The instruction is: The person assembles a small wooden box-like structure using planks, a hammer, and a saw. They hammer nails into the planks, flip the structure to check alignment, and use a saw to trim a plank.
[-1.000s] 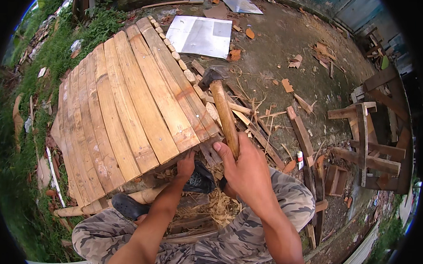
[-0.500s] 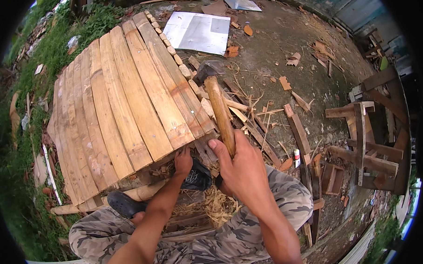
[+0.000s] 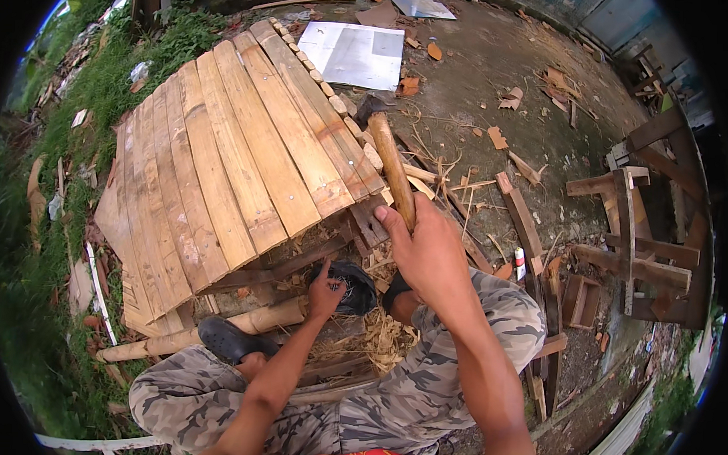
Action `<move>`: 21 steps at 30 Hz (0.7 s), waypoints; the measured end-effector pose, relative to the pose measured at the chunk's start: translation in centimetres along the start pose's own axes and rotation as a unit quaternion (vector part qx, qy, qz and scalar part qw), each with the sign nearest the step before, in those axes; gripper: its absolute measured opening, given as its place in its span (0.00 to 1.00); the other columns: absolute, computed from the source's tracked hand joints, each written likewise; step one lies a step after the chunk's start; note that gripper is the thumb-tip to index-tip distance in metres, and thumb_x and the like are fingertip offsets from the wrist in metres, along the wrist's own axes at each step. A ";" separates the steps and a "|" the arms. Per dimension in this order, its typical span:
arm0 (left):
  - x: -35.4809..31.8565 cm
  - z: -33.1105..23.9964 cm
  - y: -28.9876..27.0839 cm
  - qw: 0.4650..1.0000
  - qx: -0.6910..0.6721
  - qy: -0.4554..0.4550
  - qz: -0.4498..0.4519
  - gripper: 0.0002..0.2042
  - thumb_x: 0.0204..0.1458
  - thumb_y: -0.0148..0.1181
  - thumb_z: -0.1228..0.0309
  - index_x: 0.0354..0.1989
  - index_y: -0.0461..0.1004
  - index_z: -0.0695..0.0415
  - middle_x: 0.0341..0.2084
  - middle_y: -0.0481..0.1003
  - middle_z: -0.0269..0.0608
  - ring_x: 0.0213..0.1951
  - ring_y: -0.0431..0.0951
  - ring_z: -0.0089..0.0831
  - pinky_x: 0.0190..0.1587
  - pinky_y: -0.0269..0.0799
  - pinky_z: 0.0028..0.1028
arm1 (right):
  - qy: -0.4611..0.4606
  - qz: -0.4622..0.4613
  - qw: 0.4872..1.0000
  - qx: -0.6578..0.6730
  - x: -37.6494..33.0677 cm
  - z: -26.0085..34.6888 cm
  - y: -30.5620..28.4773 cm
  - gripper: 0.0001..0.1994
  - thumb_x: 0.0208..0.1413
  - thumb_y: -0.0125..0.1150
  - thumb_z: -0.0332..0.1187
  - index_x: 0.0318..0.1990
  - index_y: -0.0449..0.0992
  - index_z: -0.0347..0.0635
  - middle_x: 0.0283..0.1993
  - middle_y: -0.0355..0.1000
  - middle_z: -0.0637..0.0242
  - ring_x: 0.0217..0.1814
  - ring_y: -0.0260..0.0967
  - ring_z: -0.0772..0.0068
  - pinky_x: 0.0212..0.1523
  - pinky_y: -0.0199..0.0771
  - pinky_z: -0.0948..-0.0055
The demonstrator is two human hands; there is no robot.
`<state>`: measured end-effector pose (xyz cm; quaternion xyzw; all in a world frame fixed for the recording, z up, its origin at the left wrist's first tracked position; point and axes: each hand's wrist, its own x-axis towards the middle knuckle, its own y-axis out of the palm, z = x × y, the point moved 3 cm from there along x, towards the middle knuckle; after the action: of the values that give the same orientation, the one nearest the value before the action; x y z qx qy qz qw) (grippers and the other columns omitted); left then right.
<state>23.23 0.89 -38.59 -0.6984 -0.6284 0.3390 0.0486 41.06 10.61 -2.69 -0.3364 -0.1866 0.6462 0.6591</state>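
Observation:
My right hand [image 3: 434, 250] grips the wooden handle of a hammer [image 3: 392, 168], its dark metal head pointing away from me beside the panel's right edge. A slatted wooden panel [image 3: 246, 159] of pale planks, with nail heads showing in several, slopes in front of me to the left. Below its near edge lies a black plastic bag [image 3: 360, 290] with thin, shiny nails [image 3: 342, 289] in it. My left hand [image 3: 325, 297] is at the bag's left side, index finger stretched out and other fingers partly hidden. I cannot make out anything held in it.
A bamboo pole [image 3: 240, 329] lies by my shoe [image 3: 230, 340]. Wood shavings [image 3: 376, 340] cover the ground between my legs. At right stand a wooden frame [image 3: 628, 237] and loose lumber [image 3: 518, 213]. A white sheet [image 3: 350, 54] lies beyond the panel, with grass [image 3: 60, 217] to the left.
My left hand has come from the panel's near edge to the black bag. That edge now appears higher or farther off, uncovering more below it. The hammer remains in my right hand.

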 end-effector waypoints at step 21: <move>-20.9 -12.9 -17.3 0.939 -0.169 0.144 -0.262 0.09 0.58 0.65 0.72 0.45 0.81 0.61 0.28 0.77 0.39 0.31 0.76 0.24 0.34 0.73 0.23 | 0.023 -0.067 0.997 -0.026 -1.2 0.4 -0.6 0.18 0.62 0.60 0.42 0.41 0.75 0.31 0.31 0.75 0.45 0.34 0.74 0.43 0.38 0.70 0.53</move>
<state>15.91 -9.97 -11.55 -0.5483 -0.8235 0.0988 0.1068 41.13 9.55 -1.82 -0.3547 -0.2104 0.5873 0.6964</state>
